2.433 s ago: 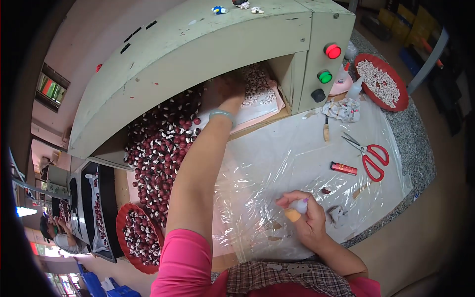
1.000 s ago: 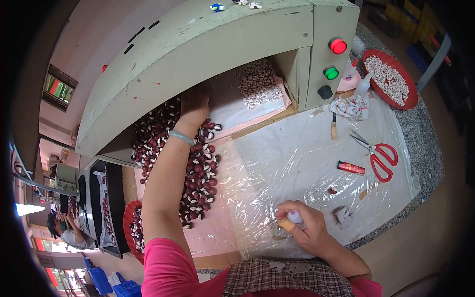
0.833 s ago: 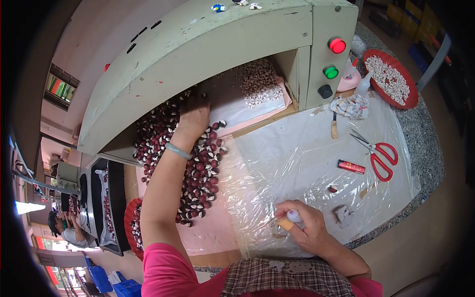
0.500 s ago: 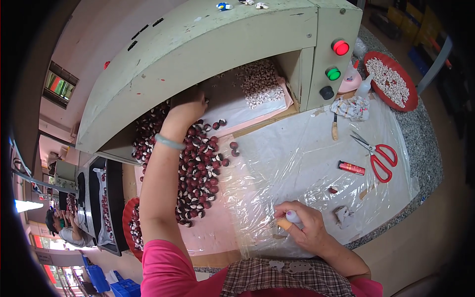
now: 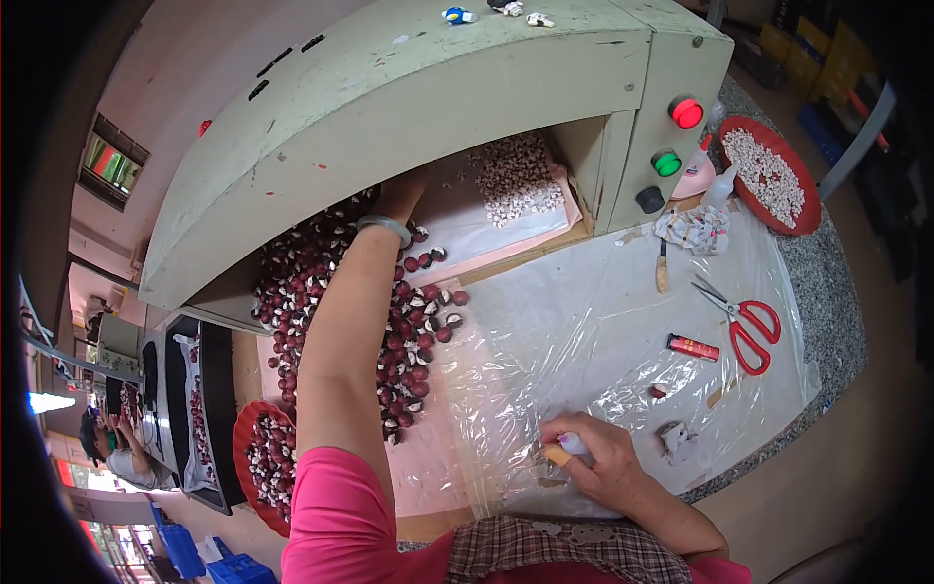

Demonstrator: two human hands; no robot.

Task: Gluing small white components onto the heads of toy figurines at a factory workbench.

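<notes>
My left hand [image 5: 402, 198] reaches deep under the arched hood of the pale green machine [image 5: 409, 107], and its fingers are hidden in the shadow there. Beneath that forearm spreads a heap of small dark red and white balls [image 5: 321, 277], partly inside the machine and partly on the pink sheet. A few single balls [image 5: 425, 259] lie just right of the wrist. My right hand [image 5: 608, 462] is closed around a small white squeeze bottle [image 5: 574, 447] above the plastic-covered table. A tan wrap [image 5: 556, 455] covers its thumb tip.
Small white pieces [image 5: 520, 180] lie at the machine's right end. Red-handled scissors [image 5: 749, 336], a red tube [image 5: 693, 347] and a wooden-handled tool [image 5: 662, 268] rest at right. Red trays [image 5: 808, 216] [image 5: 245, 457] stand on both sides. A person [image 5: 131, 453] works far left.
My left hand has gone farther in under the hood and to the right, out of clear sight. More balls lie at the heap's right edge. My right hand keeps its hold.
</notes>
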